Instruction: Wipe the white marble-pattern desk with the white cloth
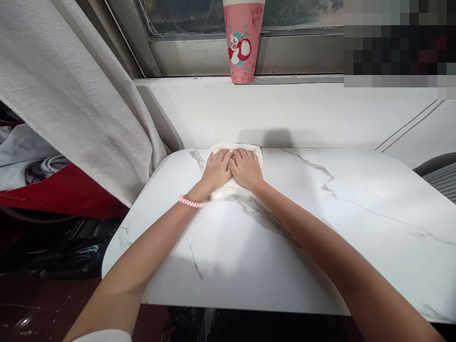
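A white cloth (233, 191) lies spread on a white marble-patterned table (228, 256), close to its far edge. Flat on the cloth's left half rests my left hand (217, 168), fingers stretched forward; a pink coiled band (191, 203) circles that wrist. My right hand (246, 168) presses on the right half in the same way, its fingers extended and its thumb touching the left hand. Both palms hide the middle of the cloth.
A pink paper cup (242, 47) stands on the window ledge (292, 80) behind the table. At the left hangs a pale curtain (81, 90), reaching the table's corner. Beyond it are a red cloth (67, 194) and dark items. Grey ribbed material (441, 178) shows at the far right.
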The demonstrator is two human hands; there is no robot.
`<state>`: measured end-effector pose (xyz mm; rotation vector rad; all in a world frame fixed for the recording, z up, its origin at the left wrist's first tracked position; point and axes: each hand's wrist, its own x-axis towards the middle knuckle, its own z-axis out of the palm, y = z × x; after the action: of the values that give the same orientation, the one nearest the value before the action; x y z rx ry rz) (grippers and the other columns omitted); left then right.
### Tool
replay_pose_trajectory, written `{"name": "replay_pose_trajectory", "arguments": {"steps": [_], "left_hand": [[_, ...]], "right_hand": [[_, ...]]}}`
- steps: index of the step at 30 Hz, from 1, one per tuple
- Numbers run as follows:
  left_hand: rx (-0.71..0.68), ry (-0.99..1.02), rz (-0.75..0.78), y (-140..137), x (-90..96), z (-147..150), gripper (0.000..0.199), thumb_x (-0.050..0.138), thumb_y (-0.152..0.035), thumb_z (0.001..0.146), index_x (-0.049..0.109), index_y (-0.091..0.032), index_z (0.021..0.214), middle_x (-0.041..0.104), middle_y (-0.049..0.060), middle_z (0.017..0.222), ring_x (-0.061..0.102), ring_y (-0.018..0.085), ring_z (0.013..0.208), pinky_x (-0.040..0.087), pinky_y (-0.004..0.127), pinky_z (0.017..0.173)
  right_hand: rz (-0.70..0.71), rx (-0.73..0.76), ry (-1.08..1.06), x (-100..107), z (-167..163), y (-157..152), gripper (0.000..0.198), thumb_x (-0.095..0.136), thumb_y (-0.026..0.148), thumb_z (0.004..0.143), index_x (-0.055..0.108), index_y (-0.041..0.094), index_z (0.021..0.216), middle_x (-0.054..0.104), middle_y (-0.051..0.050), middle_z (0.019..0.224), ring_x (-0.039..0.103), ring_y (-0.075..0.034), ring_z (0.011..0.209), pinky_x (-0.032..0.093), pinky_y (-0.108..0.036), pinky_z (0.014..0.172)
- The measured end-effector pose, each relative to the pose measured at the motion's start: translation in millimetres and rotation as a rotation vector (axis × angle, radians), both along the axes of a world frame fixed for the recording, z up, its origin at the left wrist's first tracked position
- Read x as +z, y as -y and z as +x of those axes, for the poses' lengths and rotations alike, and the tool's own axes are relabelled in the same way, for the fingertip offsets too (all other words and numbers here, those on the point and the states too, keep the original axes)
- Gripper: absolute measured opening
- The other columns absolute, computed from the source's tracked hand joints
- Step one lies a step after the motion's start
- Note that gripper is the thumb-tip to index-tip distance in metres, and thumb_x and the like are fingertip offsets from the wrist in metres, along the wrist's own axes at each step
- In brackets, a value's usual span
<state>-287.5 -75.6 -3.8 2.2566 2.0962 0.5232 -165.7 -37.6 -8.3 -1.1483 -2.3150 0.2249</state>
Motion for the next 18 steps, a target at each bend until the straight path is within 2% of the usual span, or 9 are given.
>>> {"name": "replay_pose_trajectory", "arguments": {"steps": [3, 7, 11, 15, 18], "left_hand": [[0.031, -0.031, 0.010, 41, 0.0, 9, 0.048, 0.029, -0.026, 0.094, 0.042, -0.013, 0.139, 0.043, 0.014, 0.147, 0.032, 0.026, 0.140, 0.017, 0.050, 0.118], [-0.005, -0.090, 0.022, 105, 0.3, 22, 0.047, 0.032, -0.023, 0.092, 0.044, -0.013, 0.136, 0.045, 0.016, 0.146, 0.033, 0.027, 0.140, 0.019, 0.051, 0.117], [0.015, -0.145, 0.024, 176, 0.3, 31, 0.048, 0.030, -0.023, 0.091, 0.045, -0.010, 0.134, 0.044, 0.018, 0.146, 0.031, 0.030, 0.141, 0.019, 0.054, 0.117], [0.039, -0.168, 0.033, 235, -2.3, 23, 0.051, 0.030, -0.022, 0.091, 0.039, -0.011, 0.140, 0.044, 0.018, 0.146, 0.030, 0.030, 0.142, 0.022, 0.054, 0.117], [0.095, -0.157, 0.044, 259, -4.6, 5, 0.053, 0.029, -0.022, 0.092, 0.031, -0.017, 0.145, 0.044, 0.016, 0.146, 0.032, 0.028, 0.141, 0.023, 0.054, 0.116]], "right_hand": [[0.002, 0.042, -0.005, 1, 9, 37, 0.040, 0.033, 0.025, 0.095, 0.054, 0.011, 0.126, 0.056, -0.014, 0.131, 0.046, -0.027, 0.121, 0.028, -0.042, 0.109], [0.011, 0.075, 0.005, 1, 26, 100, 0.045, 0.031, 0.025, 0.094, 0.051, 0.007, 0.131, 0.054, -0.017, 0.134, 0.043, -0.030, 0.124, 0.027, -0.047, 0.111], [-0.043, 0.200, 0.016, 4, 40, 162, 0.051, 0.031, 0.028, 0.095, 0.047, 0.004, 0.137, 0.048, -0.020, 0.139, 0.038, -0.032, 0.130, 0.024, -0.053, 0.114], [-0.070, 0.327, -0.013, 8, 36, 206, 0.054, 0.034, 0.031, 0.095, 0.045, 0.003, 0.139, 0.044, -0.020, 0.143, 0.034, -0.033, 0.133, 0.022, -0.054, 0.116], [-0.077, 0.398, -0.027, 9, 18, 222, 0.055, 0.035, 0.032, 0.094, 0.045, 0.002, 0.139, 0.043, -0.022, 0.143, 0.035, -0.034, 0.133, 0.022, -0.054, 0.116]]}}
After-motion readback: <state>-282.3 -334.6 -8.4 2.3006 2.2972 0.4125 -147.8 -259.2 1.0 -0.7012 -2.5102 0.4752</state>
